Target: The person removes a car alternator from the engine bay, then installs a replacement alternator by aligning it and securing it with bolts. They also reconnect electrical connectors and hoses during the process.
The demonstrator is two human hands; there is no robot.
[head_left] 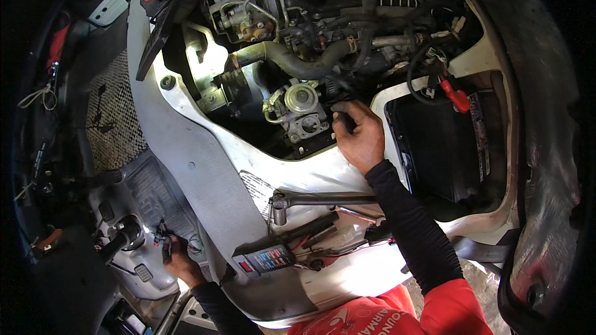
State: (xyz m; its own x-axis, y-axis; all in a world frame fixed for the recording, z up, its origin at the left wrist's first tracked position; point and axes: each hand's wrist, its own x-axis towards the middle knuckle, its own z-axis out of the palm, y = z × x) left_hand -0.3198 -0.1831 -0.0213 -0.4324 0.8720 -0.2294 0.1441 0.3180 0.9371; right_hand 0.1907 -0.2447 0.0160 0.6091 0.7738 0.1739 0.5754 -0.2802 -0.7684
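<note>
My right hand (pixel 360 136) is at the near edge of the engine bay, its fingers curled toward the thumb. What they hold, if anything, is hidden. Just left of it sits a metal fuel filter housing (pixel 302 99) with a round cap on top. Down in the footwell at the lower left, my left hand (pixel 181 263) has its fingers closed at a small dark wiring connector (pixel 161 233) with thin wires. Next to that hand are the steering column (pixel 127 234) and a pedal (pixel 143 272).
A ratchet wrench with socket (pixel 323 200) lies on the white body panel, beside a boxy tester (pixel 267 259) and several cables. A battery (pixel 434 149) with a red terminal cover (pixel 456 96) sits at right. A cordless work light (pixel 162 15) stands at the upper left.
</note>
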